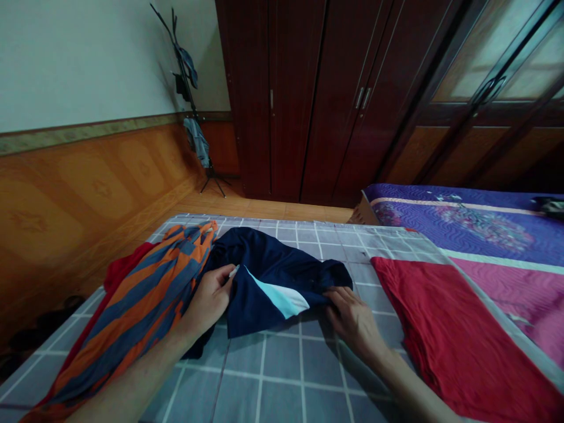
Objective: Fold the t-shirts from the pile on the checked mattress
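A navy garment (273, 258) with a pale blue-white panel lies bunched on the grey checked bed cover (282, 376); it looks like shorts, though its full shape is hidden in folds. My left hand (215, 291) pinches its left edge, where a small whitish bit shows at the fingertips. At the other end, the fingers of my right hand (350, 314) are closed over the navy cloth near its waist or hem. An orange-and-blue striped garment (145, 305) lies beside my left forearm, partly over a red cloth (127, 264). To the right of my right hand rests a folded red garment (458, 329).
A purple and pink floral mattress or bedspread (506, 252) adjoins on the right. Beyond the bed stand a dark red wardrobe (299, 106) and a coat rack (189, 88) with items hung on it. Dark objects (44, 329) sit on the floor at left.
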### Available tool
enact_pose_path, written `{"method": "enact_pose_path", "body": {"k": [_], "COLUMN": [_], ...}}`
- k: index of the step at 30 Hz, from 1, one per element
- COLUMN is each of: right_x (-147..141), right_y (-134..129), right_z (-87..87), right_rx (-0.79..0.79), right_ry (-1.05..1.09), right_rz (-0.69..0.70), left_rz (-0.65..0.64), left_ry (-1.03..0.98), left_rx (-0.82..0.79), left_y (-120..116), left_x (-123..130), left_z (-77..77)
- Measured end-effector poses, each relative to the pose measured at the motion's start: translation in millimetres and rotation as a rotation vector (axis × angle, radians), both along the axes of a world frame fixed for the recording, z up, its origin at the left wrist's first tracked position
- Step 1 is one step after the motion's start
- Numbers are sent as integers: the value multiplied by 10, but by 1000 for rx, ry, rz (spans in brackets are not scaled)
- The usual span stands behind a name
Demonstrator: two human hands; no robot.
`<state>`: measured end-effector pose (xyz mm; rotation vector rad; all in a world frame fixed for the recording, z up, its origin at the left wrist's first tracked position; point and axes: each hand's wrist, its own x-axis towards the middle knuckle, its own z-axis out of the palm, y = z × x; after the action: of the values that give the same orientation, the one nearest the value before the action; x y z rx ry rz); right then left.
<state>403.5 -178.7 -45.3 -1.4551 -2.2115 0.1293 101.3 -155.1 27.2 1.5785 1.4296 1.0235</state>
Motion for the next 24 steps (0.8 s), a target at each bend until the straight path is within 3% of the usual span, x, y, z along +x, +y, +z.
{"method": "enact_pose_path", "body": {"k": [4, 5, 7, 9, 10, 12, 15, 18, 21, 24], "right_x": [-76, -162, -374, -561, -616, -625, -455, -340, -459, -633], "right_y": [-43, -96, -216, -312, -335, -322, -180, -26, 49, 127], "right_z": [349, 441, 616, 762, 815, 852, 678, 287, -73, -196], "right_rx": [-227, -271, -313, -342, -362, -383, -330, -280, -190, -144], "right_ry": [211, 245, 324, 422, 474, 586, 671, 566, 428, 448], "right_rz": [-119, -104, -12, 122, 183, 228, 99, 38, 85, 62], "left_rz": [116, 62, -168, -370, -410, -373, -214, -113, -74, -57], "left_ry": [541, 596, 636, 644, 634, 582, 426, 271, 182, 141], "left_rx": [386, 484, 599, 613, 593, 502, 348, 254, 203, 237], "left_y": [-136, -220, -392, -497, -508, -455, -303, -222, -225, -243], "left_x": [52, 138, 352, 532, 578, 561, 365, 213, 228, 263], "left_z": [83, 80, 33, -43, -74, -86, 62, 300, 476, 596]}}
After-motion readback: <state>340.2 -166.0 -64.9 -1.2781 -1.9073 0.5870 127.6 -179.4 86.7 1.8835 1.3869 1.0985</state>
